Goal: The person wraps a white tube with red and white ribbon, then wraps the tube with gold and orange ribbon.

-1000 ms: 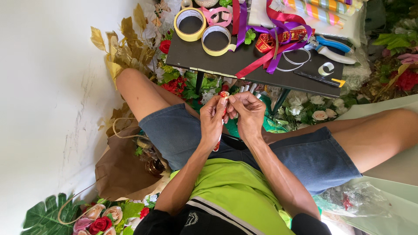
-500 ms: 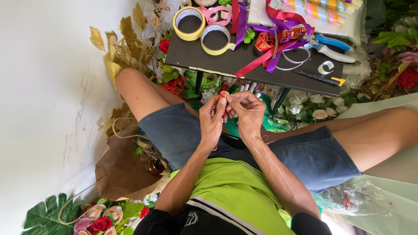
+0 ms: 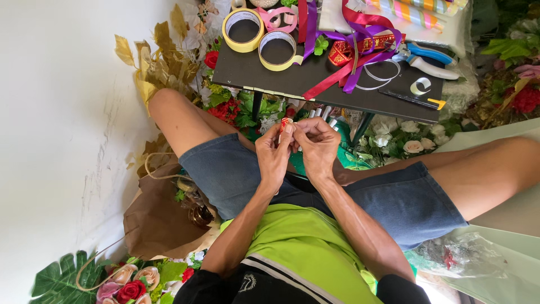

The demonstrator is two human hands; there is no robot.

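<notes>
Two hands meet over the lap, fingertips pinched together on a small red ribbon piece (image 3: 285,125). Left hand (image 3: 274,155) grips it betw. thumb & forefinger, fingers closed on it; right hand (image 3: 316,147) curls in close, thumb and fingertips closed on the same bit from the other side. Piece is tiny, shape not readable: fold, loop or bud, can't tell.

Progress, judging by what lies about: early to mid. Ribbon bit is being worked by hand, nothing finished visible nr the hands. Supplies are out and unspooled, so prep looks done; assembly looks mostly left.

Surface: low black table (image 3: 247,70) just beyond the knees. On it: yellow tape rolls (image 3: 243,31), pink ribbon roll (image 3: 278,18), loose purple and red ribbons (image 3: 360,48), blue-handled pliers (image 3: 430,59), small cutter w/ yellow tip (image 3: 416,99).

Room: person sits on floor, denim shorts, green shirt. White wall (image 3: 56,141) on one side. Gold leaves (image 3: 160,56), brown paper bag (image 3: 154,217), artificial roses (image 3: 132,284) and white blooms (image 3: 408,135) crowd round.
</notes>
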